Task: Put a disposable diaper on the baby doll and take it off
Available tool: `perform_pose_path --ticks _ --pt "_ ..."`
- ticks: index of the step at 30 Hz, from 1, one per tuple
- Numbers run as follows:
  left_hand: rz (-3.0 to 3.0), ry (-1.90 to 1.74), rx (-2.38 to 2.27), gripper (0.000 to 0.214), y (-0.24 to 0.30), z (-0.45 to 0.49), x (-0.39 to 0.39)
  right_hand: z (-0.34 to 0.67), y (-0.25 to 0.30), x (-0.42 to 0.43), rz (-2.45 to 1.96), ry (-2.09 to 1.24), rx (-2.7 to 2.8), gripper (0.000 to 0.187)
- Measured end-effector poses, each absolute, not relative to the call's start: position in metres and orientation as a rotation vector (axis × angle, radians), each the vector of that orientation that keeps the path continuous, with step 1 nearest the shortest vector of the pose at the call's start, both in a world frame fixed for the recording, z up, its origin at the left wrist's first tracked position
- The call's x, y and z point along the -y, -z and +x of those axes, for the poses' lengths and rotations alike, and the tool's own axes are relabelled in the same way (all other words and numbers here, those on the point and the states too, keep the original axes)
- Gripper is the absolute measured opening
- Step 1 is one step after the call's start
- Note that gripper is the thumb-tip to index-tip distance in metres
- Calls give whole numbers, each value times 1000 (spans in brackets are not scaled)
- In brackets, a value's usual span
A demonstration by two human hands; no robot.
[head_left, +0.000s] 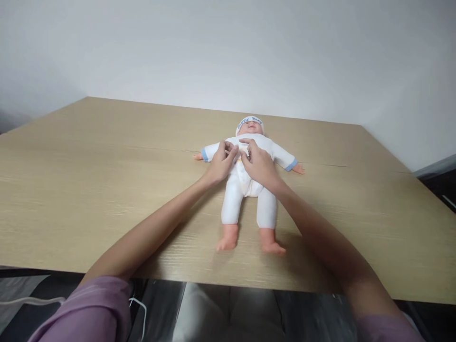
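Left hand (223, 161) nearly pinched, right hand (259, 164) half-curled, hold unclear, over white diaper (245, 179) on plump, cloth-limbed doll (232, 202).

One head-worn camera looks forward and down — from the near side of the table (107, 190).

Doll suit (233, 194): plain white; cuffs (291, 164) light blue. Cap (250, 120): white, blue lettering across front. Doll feet (228, 239): orange-pink. Diaper (243, 182): white, small yellow mark. Tabletop (107, 190): light tan, fine wood grain. Wall (213, 52): pale grey. Sleeves (96, 308): mauve. Trousers (206, 313): light grey-beige. Cable (32, 300): white.
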State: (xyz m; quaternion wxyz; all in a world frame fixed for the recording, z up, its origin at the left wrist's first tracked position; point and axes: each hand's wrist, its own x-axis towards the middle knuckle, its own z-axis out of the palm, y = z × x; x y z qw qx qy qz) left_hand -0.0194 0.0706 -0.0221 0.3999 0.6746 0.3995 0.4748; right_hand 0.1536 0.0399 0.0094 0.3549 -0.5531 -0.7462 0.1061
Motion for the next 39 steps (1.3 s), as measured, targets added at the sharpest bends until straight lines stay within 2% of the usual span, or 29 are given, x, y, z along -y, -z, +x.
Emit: perform_pose_path --ticks 4,9,12,17,20,22,26,29,34,39 --pt "1665 -1218 -1090 33 34 -21 -72 154 -6 -42 -1428 -287 1866 44" --pt "1807 -1354 -1214 26 16 -27 -38 154 -20 -28 -1353 -165 1793 49" --pt "2085 -1226 -1114 25 3 -38 2 160 -30 9 -1251 -106 1835 35" --pt "2362 -740 -791 30 5 -55 44 186 -18 84 -1287 -515 1974 15" --pt "2348 -704 -905 27 13 -54 43 201 -3 95 -1440 -535 1988 7" --pt "2343 -721 -1066 27 16 -48 37 205 2 90 -1500 -469 1965 8" --pt "2347 -699 -1243 42 17 -35 26 201 6 77 -1530 -431 1975 18" --pt "2384 -713 -1237 46 19 -32 23 196 14 78 -1513 -284 2019 12" --pt "2388 -781 -1167 43 24 -37 24 192 29 86 -1475 -165 2047 12" --pt "2352 -946 -1061 27 26 -39 24 189 30 89 -1423 -175 2029 15"
